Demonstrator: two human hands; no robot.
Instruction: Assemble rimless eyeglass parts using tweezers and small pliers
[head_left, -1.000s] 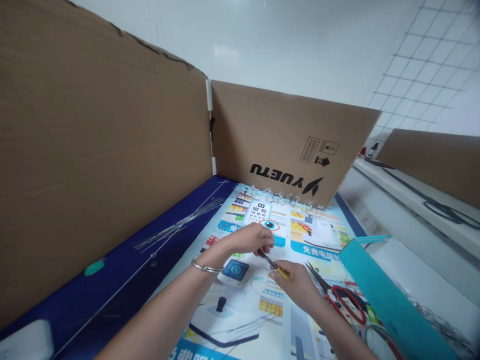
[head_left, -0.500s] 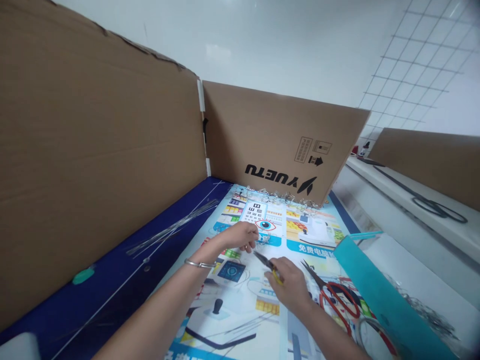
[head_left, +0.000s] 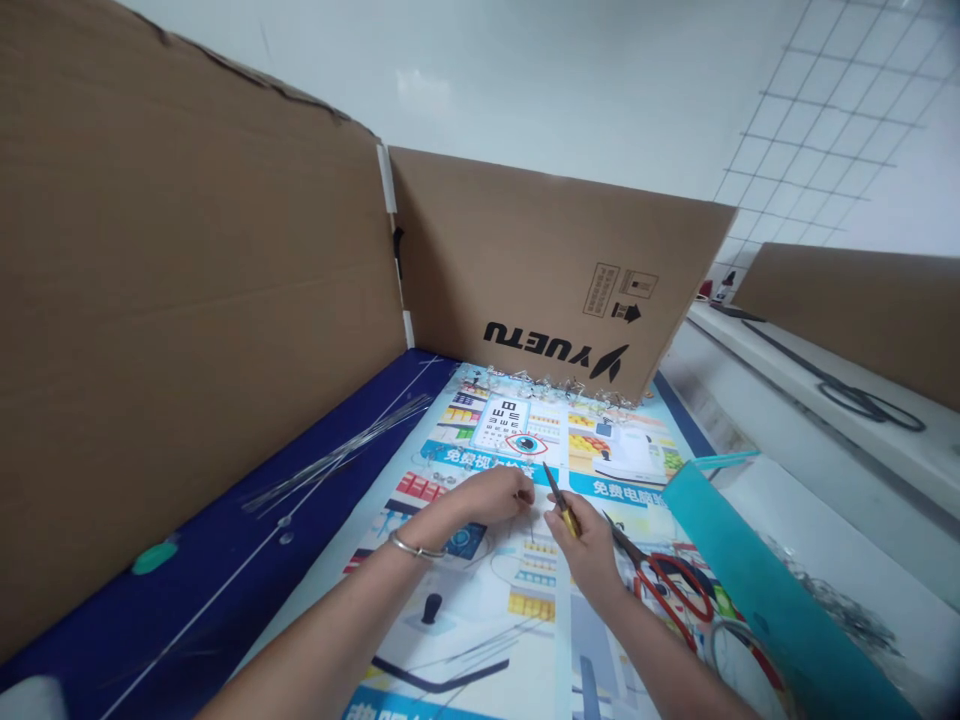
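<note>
My left hand [head_left: 504, 494], with a silver bangle [head_left: 414, 546] on its wrist, is closed in a pinch over the printed poster sheet [head_left: 480, 625]. A thin wire [head_left: 533, 528] seems to hang from its fingertips, too fine to follow fully. Just to the right, my right hand [head_left: 586, 545] is wrapped round pliers [head_left: 559, 495] with yellow handles, their dark jaws pointing up and away. The pliers' tip stands apart from the left fingers. Red-handled scissors [head_left: 667, 585] lie beside my right wrist, and a roll of tape [head_left: 742, 660] is nearer me.
A teal-edged box [head_left: 780, 590] on the right holds many small wire pieces [head_left: 840, 600]. Long straight wires [head_left: 345, 450] lie on the blue surface at left. Small bent wire pieces [head_left: 555, 385] line the foot of the cardboard wall [head_left: 540, 260]. Another cardboard wall [head_left: 187, 280] stands left.
My left hand has moved slightly right and down. My right hand has turned the pliers more upright, with the jaws raised away from the left fingers. The view has shifted a little.
</note>
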